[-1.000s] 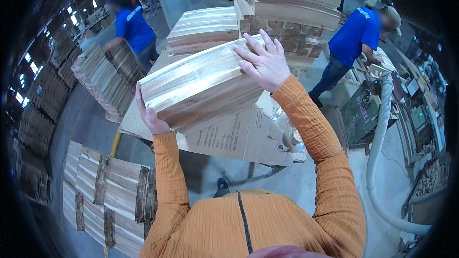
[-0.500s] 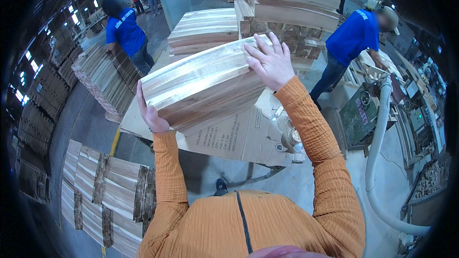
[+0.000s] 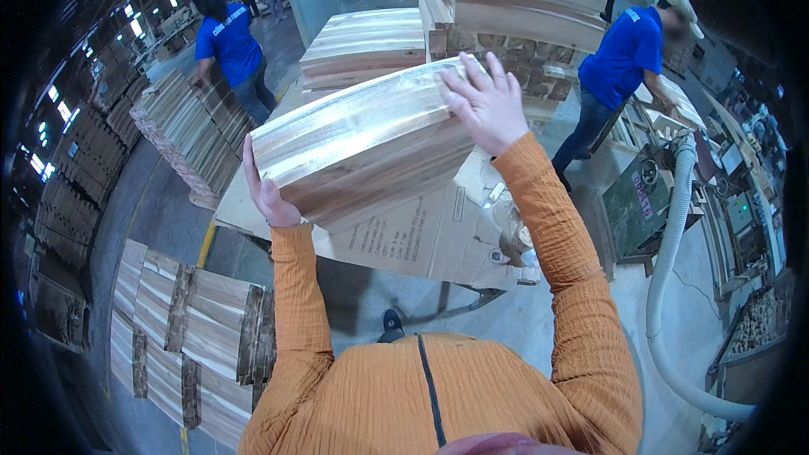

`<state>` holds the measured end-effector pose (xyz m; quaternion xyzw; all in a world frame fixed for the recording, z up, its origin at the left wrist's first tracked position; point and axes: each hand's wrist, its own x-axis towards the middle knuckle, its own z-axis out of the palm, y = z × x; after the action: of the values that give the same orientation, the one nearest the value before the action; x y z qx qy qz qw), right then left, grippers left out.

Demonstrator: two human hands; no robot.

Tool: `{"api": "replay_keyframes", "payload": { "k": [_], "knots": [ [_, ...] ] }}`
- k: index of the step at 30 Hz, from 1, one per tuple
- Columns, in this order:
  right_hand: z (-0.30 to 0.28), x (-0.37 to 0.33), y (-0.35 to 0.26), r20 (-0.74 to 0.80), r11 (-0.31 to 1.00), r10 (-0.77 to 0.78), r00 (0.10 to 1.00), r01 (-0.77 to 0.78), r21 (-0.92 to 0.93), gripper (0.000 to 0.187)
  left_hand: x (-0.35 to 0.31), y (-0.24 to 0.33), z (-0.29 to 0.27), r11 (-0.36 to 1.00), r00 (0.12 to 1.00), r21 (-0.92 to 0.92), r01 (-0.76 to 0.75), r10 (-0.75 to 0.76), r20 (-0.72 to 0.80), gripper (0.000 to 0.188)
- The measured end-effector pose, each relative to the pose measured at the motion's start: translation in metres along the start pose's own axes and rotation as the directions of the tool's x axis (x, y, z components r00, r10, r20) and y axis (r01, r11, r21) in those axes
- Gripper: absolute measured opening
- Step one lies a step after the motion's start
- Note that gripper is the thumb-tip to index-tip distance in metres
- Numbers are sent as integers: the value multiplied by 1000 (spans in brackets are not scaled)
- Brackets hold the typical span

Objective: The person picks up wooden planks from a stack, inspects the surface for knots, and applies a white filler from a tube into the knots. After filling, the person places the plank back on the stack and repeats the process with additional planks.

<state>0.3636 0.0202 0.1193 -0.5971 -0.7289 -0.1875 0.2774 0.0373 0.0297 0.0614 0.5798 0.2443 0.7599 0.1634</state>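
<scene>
A stack of pale, striped wooden boards (image 3: 362, 126) stands tilted in view on the table in front of me. My left hand (image 3: 271, 194) grips its near left corner, fingers along the end and thumb at the front face. At the right end, my right hand (image 3: 489, 105) rests over the upper edge. Its fingers are stretched out and spread across the top board. Printed cardboard (image 3: 396, 240) covers the table under the stack. Small containers (image 3: 512, 240) sit by the table's right edge, partly below my right forearm.
Behind are a lower board stack (image 3: 362, 38) and a tall timber pile (image 3: 522, 0). More boards (image 3: 190, 329) lie at lower left. Persons in blue shirts work at left (image 3: 232, 55) and right (image 3: 619, 59). A machine (image 3: 636, 198) and white hose (image 3: 661, 303) stand right.
My right hand has shifted slightly up and right along the stack's edge. The left hand stays at its corner. The person at right has raised their head a little.
</scene>
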Motion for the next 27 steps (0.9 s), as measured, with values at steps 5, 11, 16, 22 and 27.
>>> {"api": "replay_keyframes", "payload": {
  "k": [5, 11, 16, 22, 27],
  "knots": [
    [-25, -40, 48, -452, 965, 2, 892, 117, 235, 26, 2, -6, 1, 998, 999, 43, -42, 42, 1, 76],
    [-10, -196, 114, -300, 650, 705, 643, -417, 635, 35, 9, -16, -2, 974, 997, 215, -65, 72, -26, 67],
    [37, -326, 129, 42, 275, 858, 512, -527, 804, 26, 16, -10, 7, 979, 998, 203, 30, -19, -55, 65],
    [103, -366, 85, 273, 177, 802, 531, -648, 741, 30, 17, -7, 12, 979, 994, 176, 100, -92, -56, 67],
    [119, -356, 75, 190, 377, 812, 552, -744, 552, 28, 20, -16, 5, 988, 996, 126, 87, -82, -46, 68]
  ]
}}
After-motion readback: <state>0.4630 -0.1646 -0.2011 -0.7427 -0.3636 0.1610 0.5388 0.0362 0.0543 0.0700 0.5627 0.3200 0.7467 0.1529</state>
